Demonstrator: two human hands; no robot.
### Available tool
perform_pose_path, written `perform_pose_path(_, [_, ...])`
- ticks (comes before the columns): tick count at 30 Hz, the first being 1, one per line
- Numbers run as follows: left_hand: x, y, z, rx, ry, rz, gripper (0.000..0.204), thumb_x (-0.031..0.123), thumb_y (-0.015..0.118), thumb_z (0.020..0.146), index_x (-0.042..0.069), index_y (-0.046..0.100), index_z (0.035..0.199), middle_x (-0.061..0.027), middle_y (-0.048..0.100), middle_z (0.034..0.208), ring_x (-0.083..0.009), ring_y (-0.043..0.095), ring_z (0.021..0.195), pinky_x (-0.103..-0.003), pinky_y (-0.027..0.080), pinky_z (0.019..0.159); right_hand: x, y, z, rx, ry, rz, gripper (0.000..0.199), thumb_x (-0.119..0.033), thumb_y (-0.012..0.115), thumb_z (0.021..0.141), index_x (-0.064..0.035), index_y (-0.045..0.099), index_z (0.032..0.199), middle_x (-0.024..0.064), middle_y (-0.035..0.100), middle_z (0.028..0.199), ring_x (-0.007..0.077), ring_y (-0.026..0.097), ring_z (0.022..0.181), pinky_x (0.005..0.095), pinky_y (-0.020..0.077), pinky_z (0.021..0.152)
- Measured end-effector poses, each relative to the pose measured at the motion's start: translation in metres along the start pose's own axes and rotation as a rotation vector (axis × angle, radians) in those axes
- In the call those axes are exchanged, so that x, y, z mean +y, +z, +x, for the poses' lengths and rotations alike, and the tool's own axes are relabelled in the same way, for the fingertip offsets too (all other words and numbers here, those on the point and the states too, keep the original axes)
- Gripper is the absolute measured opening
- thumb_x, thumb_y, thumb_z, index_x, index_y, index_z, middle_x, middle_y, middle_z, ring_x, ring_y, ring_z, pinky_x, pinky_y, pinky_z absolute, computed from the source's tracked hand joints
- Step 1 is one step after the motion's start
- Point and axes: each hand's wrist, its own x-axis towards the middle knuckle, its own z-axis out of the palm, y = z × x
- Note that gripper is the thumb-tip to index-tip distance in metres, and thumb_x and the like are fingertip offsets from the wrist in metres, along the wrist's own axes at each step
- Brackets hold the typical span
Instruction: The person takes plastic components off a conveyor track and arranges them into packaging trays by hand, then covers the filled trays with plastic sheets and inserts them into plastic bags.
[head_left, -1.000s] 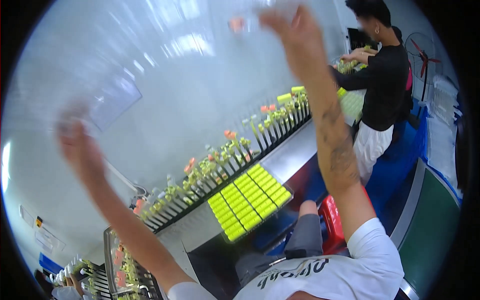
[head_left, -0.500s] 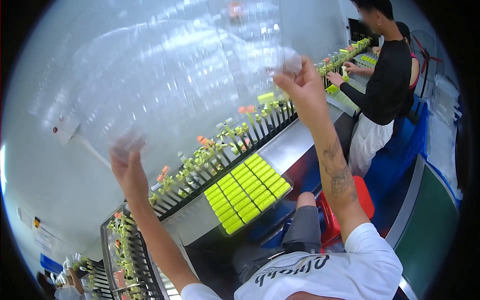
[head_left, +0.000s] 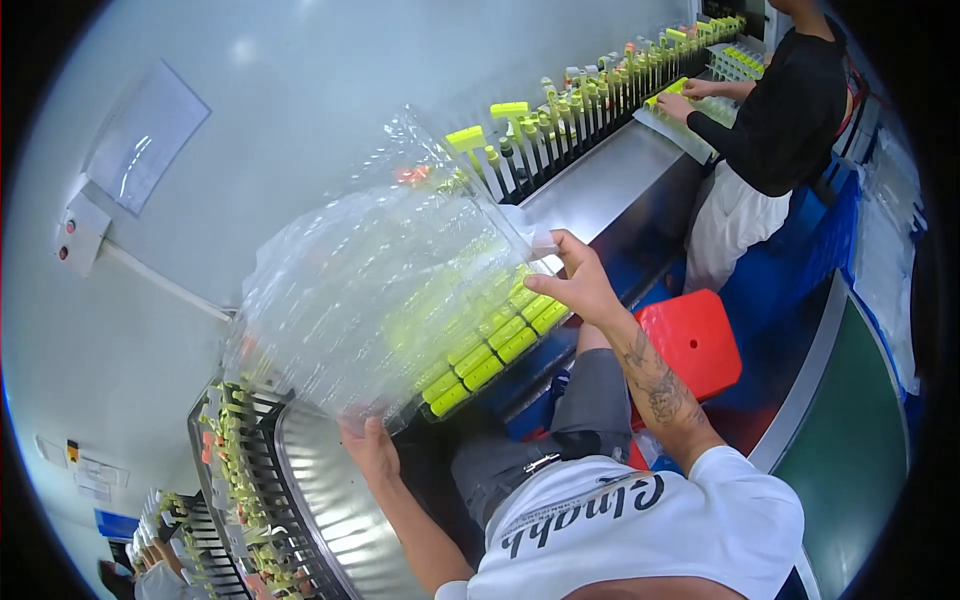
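I hold a large clear plastic blister tray (head_left: 380,290) with both hands, tilted over a block of yellow-green caps (head_left: 490,350) lying on the metal bench. My left hand (head_left: 368,448) grips the tray's near lower edge. My right hand (head_left: 580,282) pinches its right corner. The tray partly covers the caps beneath it.
A long rack of upright yellow and orange markers (head_left: 600,80) runs along the conveyor by the grey wall. A person in a black top (head_left: 775,110) works at the far right. A red stool (head_left: 695,340) stands by my knee. More racks (head_left: 235,470) curve away at lower left.
Both hands have come down from overhead, lowering the clear tray from above my head to just over the yellow-green caps.
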Motion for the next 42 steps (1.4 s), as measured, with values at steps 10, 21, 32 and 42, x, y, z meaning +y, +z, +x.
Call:
perform_pose_path(10, [-0.017,-0.003,-0.027,0.034,-0.088,-0.016,0.07,0.004,0.082,0.086,0.004,0.044,0.145,-0.0079,0.059,0.133,-0.0207,0.064,0.111,-0.032,0.057,0.093,0.062,-0.017,-0.029,-0.189,0.529,0.649,0.048,-0.027,0.072,0.098,-0.0021,0.056,0.136,0.0077,0.065,0.128,0.022,0.065,0.117,0.0414,0.0527,0.101])
perform_pose_path(21, [0.01,-0.036,-0.028,0.058,-0.053,0.092,0.078,0.011,0.088,0.08,0.004,0.043,0.144,-0.0091,0.06,0.13,-0.0216,0.064,0.109,-0.035,0.058,0.091,0.072,-0.013,-0.015,-0.18,0.665,1.459,0.102,-0.079,0.041,0.095,0.0063,0.039,0.152,0.0202,0.053,0.148,0.0339,0.053,0.133,0.0501,0.0431,0.112])
perform_pose_path(32, [0.038,-0.045,-0.043,0.147,0.103,0.038,0.084,0.014,0.091,0.078,0.004,0.043,0.146,-0.0103,0.063,0.13,-0.0244,0.067,0.108,-0.037,0.061,0.089,0.057,0.011,-0.015,-0.317,0.717,1.118,0.09,-0.076,0.034,0.099,-0.0081,0.038,0.158,0.014,0.039,0.162,0.0301,0.035,0.15,0.0524,0.0261,0.123])
perform_pose_path(42, [0.025,-0.036,-0.056,0.21,0.084,0.017,0.082,0.006,0.088,0.08,0.009,0.044,0.148,-0.0107,0.063,0.132,-0.0207,0.066,0.101,-0.027,0.059,0.074,0.09,-0.047,0.013,0.035,1.014,0.428,0.086,-0.071,0.039,0.101,0.0011,0.052,0.145,0.0231,0.055,0.148,0.0315,0.052,0.138,0.0411,0.0426,0.113])
